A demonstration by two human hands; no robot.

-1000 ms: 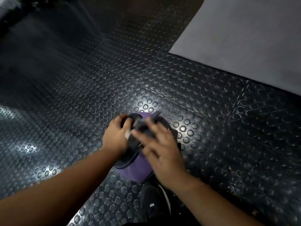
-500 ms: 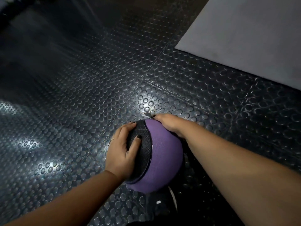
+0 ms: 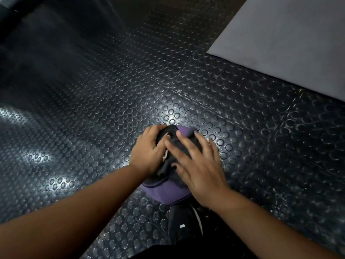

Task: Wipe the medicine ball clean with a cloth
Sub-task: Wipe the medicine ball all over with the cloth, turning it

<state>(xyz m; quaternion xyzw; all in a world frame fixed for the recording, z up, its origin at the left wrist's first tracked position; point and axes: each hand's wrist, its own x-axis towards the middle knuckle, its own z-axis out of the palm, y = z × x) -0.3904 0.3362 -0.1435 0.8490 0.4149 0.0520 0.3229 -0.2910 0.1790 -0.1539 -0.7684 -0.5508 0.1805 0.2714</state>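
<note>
Right hand (image 3: 197, 165) flat, fingers straight and spread, pressing the dark cloth (image 3: 178, 147) onto the top of the medicine ball (image 3: 166, 191). Left hand (image 3: 149, 152) curls over the ball's left side, gripping it steady. Ball sits on the studded floor (image 3: 93, 109) directly under both hands, just ahead of a shoe (image 3: 184, 221). It's round with no long axis, so the next stroke is probably the right hand's.

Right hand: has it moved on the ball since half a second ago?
Yes. The right hand drew back toward the person, away from the grey mat, from the medicine ball's far side onto its top, flat on the cloth.
</note>
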